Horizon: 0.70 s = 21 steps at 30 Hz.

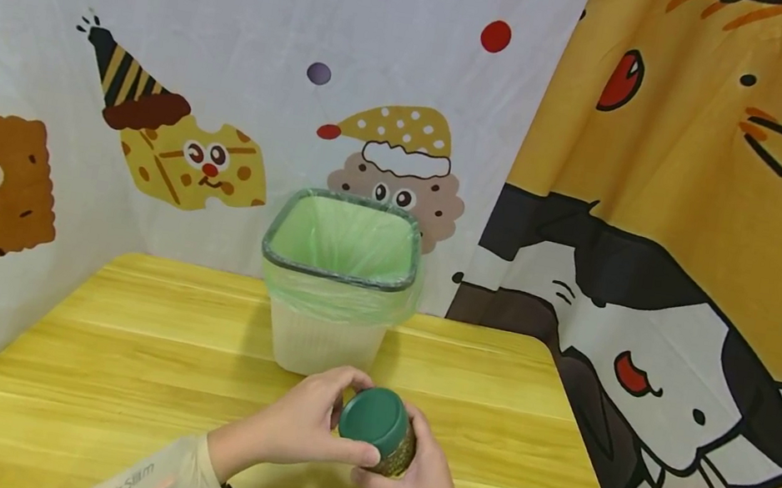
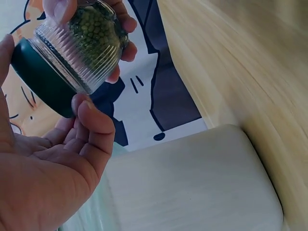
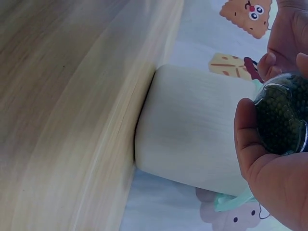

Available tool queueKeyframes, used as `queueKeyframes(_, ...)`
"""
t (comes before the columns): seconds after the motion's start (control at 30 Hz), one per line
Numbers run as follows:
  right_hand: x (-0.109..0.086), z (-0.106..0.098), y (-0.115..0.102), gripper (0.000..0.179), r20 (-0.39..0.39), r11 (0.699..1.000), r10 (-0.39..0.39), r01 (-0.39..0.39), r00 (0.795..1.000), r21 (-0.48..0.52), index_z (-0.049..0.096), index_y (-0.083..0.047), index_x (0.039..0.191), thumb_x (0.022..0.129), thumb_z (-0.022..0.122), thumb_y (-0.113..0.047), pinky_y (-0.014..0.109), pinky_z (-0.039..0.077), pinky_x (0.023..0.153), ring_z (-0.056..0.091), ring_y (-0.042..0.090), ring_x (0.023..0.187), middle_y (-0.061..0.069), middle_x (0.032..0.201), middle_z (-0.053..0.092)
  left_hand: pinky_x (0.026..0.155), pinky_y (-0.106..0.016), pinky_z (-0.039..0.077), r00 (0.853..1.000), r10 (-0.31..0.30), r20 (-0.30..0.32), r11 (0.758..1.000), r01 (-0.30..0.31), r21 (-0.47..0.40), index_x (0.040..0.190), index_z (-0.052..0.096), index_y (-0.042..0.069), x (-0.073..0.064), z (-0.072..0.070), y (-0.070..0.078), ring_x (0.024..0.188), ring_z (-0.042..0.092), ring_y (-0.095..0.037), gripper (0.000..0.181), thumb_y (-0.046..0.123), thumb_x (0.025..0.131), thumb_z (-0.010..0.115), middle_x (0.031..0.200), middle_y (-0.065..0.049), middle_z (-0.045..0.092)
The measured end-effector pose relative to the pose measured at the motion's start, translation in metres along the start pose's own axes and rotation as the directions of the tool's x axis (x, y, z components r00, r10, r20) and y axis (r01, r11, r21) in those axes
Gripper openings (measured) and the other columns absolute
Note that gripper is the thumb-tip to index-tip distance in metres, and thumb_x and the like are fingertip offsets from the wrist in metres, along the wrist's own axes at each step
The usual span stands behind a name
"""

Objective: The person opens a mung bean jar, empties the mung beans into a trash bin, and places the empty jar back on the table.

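A ribbed clear glass jar (image 2: 98,41) full of small green beans is held up above the table, tilted, with its dark green lid (image 1: 375,415) on. My right hand (image 1: 426,485) grips the jar's body from the right side. In the right wrist view its fingers curl round the bean-filled base of the jar (image 3: 279,115). From the left, my left hand (image 1: 299,424) pinches the lid's rim between thumb and fingers; the left wrist view shows its fingertips (image 2: 91,115) at the lid's lower edge.
Just beyond the hands stands a cream waste bin (image 1: 323,343), lined with a light green bag (image 1: 345,300) folded over its dark rim. It rests on a yellow wood-grain table (image 1: 139,358). Behind hang cartoon-printed curtains (image 1: 241,28).
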State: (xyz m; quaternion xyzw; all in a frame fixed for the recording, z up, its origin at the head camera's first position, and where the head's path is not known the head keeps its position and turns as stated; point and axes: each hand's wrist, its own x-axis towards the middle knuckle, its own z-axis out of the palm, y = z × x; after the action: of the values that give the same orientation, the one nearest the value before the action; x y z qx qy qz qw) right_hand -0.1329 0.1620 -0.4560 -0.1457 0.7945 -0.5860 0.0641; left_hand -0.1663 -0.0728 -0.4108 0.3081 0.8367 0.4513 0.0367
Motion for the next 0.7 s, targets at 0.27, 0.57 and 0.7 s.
queueKeyframes(0.27, 0.0004, 0.0016, 0.0009, 0.084, 0.001, 1.0, 0.001, -0.001, 1.0, -0.03, 0.045, -0.022, 0.156, 0.085, 0.092, -0.025, 0.027, 0.059, 0.096, 0.068, 0.016, 0.12, 0.008, 0.145, 0.062, 0.07, -0.02, 0.054, 0.987, 0.125, 0.096, 0.992, -0.126, 0.006, 0.162, 0.042, 0.009, -0.0045, -0.0068, -0.0032, 0.085, 0.058, -0.006, 0.085, 0.042, 0.094, 0.082, 0.144, -0.005, 0.063)
queueKeyframes(0.57, -0.0001, 0.0035, 0.0033, 0.084, 0.006, 0.998, -0.01, 0.011, 1.0, -0.067, 0.046, -0.021, 0.155, 0.085, 0.092, -0.026, 0.027, 0.059, 0.096, 0.068, 0.015, 0.12, 0.006, 0.143, 0.063, 0.068, -0.019, 0.054, 0.988, 0.125, 0.094, 0.992, -0.125, -0.006, 0.158, 0.048, 0.012, -0.0062, -0.0076, -0.0059, 0.078, 0.055, -0.006, 0.08, 0.038, 0.091, 0.082, 0.135, -0.004, 0.063)
queueKeyframes(0.7, -0.0002, 0.0045, 0.004, 0.085, 0.003, 0.998, -0.009, 0.01, 1.0, -0.067, 0.045, -0.02, 0.156, 0.085, 0.092, -0.026, 0.027, 0.058, 0.097, 0.067, 0.015, 0.121, 0.007, 0.144, 0.063, 0.068, -0.02, 0.053, 0.993, 0.081, 0.082, 0.997, -0.082, 0.012, 0.158, 0.049, 0.014, -0.0072, -0.0065, -0.0025, 0.081, 0.053, -0.003, 0.081, 0.041, 0.09, 0.083, 0.135, -0.001, 0.062)
